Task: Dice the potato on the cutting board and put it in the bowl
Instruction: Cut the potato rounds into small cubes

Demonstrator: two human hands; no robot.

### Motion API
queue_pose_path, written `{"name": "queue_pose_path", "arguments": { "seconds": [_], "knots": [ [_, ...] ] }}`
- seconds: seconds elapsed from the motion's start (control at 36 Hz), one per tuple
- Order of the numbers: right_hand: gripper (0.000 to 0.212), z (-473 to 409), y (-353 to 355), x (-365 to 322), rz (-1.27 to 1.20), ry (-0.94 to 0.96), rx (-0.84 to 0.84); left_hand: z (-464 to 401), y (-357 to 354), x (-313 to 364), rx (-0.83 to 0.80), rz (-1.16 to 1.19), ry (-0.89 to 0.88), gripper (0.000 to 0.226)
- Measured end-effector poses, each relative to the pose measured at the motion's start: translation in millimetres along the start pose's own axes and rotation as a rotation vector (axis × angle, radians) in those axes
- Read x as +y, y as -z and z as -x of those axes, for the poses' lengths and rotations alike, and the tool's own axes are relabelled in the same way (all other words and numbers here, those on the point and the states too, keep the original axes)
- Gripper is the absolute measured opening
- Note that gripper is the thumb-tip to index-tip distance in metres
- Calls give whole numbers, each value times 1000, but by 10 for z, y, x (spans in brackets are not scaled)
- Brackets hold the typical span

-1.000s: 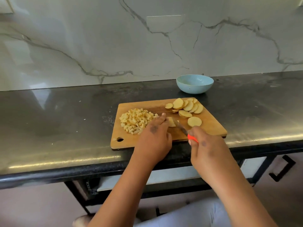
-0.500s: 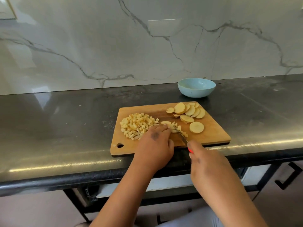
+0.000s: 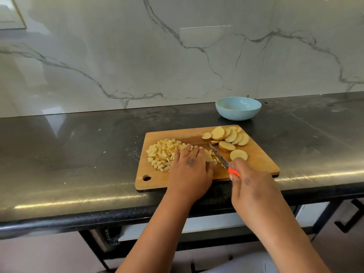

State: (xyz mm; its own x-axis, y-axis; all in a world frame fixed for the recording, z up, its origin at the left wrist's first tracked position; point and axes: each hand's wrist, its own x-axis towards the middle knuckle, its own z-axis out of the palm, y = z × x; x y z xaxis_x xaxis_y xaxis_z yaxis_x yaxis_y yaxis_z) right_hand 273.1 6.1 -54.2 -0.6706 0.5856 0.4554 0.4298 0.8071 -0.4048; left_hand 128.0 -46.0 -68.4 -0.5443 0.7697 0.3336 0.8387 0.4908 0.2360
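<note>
A wooden cutting board (image 3: 260,164) lies on the dark counter. A pile of diced potato (image 3: 161,152) covers its left part, and several round potato slices (image 3: 230,136) lie at its far right. My left hand (image 3: 190,166) rests flat on the board, fingers straight over freshly cut pieces beside the pile. My right hand (image 3: 248,184) grips the orange handle of a knife (image 3: 218,155), whose blade points away across the board next to my left fingers. A light blue bowl (image 3: 238,108) stands behind the board and looks empty.
The dark counter (image 3: 78,154) runs left and right, with a marble wall behind it. A rounded front edge lies just under the board. Dark drawer handles (image 3: 350,219) show below at the right.
My left hand has flattened and slid forward, pushing the fresh dice toward the pile. The knife blade has shifted a little to the right of the cut pieces.
</note>
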Motion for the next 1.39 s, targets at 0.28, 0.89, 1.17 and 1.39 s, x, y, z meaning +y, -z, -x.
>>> {"name": "queue_pose_path", "arguments": {
  "seconds": [0.28,0.89,1.17,1.39],
  "knots": [
    [10,41,-49,-11,19,46,-10,30,-100,0,219,1,-10,29],
    [8,153,127,74,55,54,-159,175,0,-90,-24,-118,-53,72],
    [7,-23,0,-4,-45,86,-36,261,25,-98,116,-54,-73,81],
    [15,-108,-177,-259,106,14,-167,260,-1,-113,106,-39,-83,53]
  ]
}}
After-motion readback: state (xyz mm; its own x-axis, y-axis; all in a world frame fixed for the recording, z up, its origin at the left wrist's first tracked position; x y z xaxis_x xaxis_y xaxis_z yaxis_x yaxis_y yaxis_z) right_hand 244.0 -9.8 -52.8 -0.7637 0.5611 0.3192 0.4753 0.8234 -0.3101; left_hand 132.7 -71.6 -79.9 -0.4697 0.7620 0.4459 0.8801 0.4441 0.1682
